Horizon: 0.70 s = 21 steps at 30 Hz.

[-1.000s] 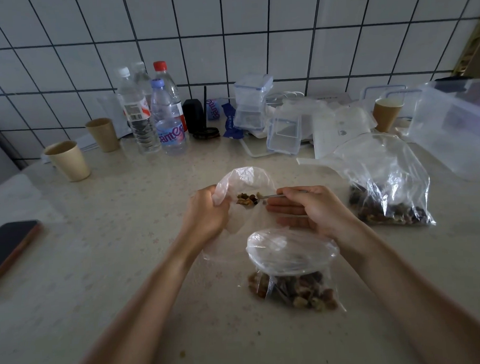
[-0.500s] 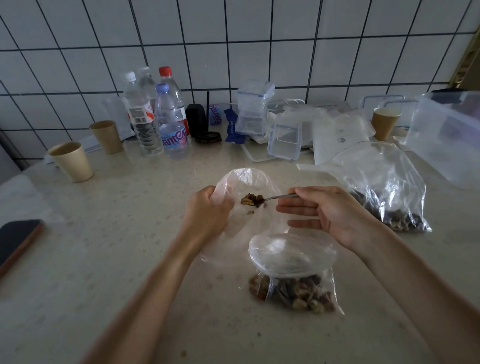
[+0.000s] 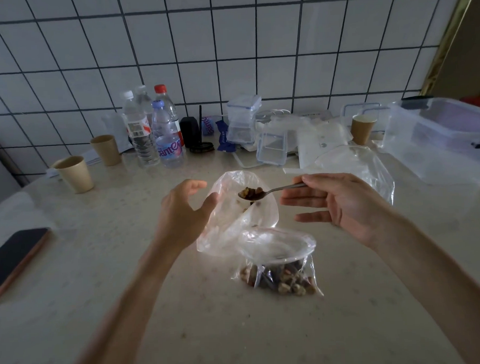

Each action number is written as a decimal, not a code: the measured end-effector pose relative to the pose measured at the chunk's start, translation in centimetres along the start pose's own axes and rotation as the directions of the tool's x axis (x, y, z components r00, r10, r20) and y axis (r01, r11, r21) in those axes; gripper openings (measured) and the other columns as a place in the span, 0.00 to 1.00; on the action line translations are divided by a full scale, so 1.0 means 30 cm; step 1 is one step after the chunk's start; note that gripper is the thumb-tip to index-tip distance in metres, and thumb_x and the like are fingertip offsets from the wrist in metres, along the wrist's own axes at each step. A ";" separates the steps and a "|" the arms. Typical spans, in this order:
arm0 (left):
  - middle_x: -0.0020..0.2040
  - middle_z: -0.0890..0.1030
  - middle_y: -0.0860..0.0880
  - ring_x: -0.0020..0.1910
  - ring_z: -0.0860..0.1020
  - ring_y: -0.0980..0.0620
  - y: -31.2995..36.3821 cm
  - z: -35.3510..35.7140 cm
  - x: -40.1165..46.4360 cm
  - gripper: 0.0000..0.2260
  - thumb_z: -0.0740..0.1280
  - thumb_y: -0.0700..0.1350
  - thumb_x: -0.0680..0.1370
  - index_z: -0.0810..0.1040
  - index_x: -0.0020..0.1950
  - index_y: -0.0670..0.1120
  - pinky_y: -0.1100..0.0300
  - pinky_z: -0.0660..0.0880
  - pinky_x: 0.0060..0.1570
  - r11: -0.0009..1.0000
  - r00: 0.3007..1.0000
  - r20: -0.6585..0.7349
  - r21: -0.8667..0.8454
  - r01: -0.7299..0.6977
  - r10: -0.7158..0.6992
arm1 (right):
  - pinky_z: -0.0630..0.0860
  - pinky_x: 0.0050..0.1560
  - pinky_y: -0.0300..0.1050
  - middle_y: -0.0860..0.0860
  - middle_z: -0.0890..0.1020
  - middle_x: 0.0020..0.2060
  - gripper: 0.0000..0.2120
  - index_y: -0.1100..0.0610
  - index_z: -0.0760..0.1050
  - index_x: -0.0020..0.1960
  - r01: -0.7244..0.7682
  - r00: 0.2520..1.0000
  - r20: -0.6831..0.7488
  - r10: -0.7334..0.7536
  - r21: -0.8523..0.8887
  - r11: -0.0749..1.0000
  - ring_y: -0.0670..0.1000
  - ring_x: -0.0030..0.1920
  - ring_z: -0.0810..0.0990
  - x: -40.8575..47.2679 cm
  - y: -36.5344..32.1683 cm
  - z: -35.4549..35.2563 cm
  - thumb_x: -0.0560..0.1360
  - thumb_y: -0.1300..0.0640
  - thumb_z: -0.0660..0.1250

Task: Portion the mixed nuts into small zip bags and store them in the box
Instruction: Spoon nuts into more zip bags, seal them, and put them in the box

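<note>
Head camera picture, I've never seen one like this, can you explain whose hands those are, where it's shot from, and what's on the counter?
There is no machine: a person wears a camera on the head, looking down at their own hands. The left hand holds open a small zip bag. The right hand holds a spoon of mixed nuts at the bag's mouth. Nearer lies a filled bag. On the counter also stand water bottles, paper cups, a phone and a large clear box.
</note>
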<state>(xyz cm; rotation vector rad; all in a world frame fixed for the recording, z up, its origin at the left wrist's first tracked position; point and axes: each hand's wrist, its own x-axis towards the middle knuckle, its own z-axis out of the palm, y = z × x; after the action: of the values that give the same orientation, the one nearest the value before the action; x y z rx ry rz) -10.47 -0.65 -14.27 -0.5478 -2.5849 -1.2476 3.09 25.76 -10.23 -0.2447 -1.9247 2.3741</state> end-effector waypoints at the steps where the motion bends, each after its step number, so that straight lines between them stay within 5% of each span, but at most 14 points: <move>1: 0.61 0.82 0.53 0.62 0.79 0.53 0.013 -0.007 -0.028 0.15 0.71 0.53 0.79 0.80 0.63 0.49 0.48 0.77 0.64 1.000 0.999 -0.036 -0.014 -0.020 0.019 | 0.86 0.42 0.51 0.62 0.87 0.54 0.13 0.65 0.79 0.62 0.001 1.000 -0.001 -0.001 -0.001 1.000 0.59 0.56 0.87 -0.019 0.001 -0.006 0.84 0.58 0.62; 7: 0.41 0.83 0.62 0.43 0.81 0.62 0.090 0.003 -0.220 0.02 0.71 0.53 0.79 0.81 0.46 0.57 0.74 0.72 0.38 0.988 0.989 -0.005 -0.052 -0.146 0.146 | 0.86 0.41 0.51 0.64 0.86 0.54 0.13 0.66 0.79 0.61 0.000 1.000 -0.016 -0.001 -0.027 1.000 0.62 0.56 0.87 -0.135 0.019 -0.059 0.83 0.58 0.63; 11: 0.37 0.81 0.68 0.39 0.80 0.66 0.121 0.024 -0.271 0.12 0.67 0.64 0.77 0.81 0.40 0.58 0.73 0.70 0.33 0.996 0.993 0.099 0.060 -0.073 0.067 | 0.87 0.45 0.55 0.63 0.87 0.53 0.13 0.65 0.80 0.60 0.034 0.999 -0.006 -0.035 -0.144 0.989 0.62 0.56 0.87 -0.200 0.023 -0.089 0.84 0.56 0.63; 16: 0.32 0.83 0.58 0.31 0.81 0.60 0.125 0.041 -0.273 0.09 0.71 0.54 0.80 0.82 0.41 0.54 0.64 0.75 0.38 0.999 0.975 0.222 -0.034 0.005 0.003 | 0.87 0.44 0.53 0.58 0.89 0.48 0.11 0.63 0.82 0.56 0.141 0.989 0.023 -0.143 -0.369 0.919 0.56 0.53 0.88 -0.242 0.040 -0.100 0.84 0.58 0.63; 21: 0.28 0.82 0.55 0.27 0.78 0.60 0.116 0.036 -0.292 0.08 0.71 0.48 0.80 0.83 0.41 0.50 0.71 0.71 0.33 0.994 0.970 0.242 -0.101 0.041 -0.016 | 0.86 0.45 0.50 0.50 0.89 0.49 0.10 0.51 0.85 0.54 0.339 0.937 0.126 -0.327 -0.557 0.758 0.50 0.55 0.87 -0.261 0.068 -0.114 0.80 0.50 0.66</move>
<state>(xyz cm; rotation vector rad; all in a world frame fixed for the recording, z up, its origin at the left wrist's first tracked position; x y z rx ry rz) -1.09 0.14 -15.56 -0.7268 -2.7416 -1.4139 11.48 27.39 -12.32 0.0966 -2.4064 1.5342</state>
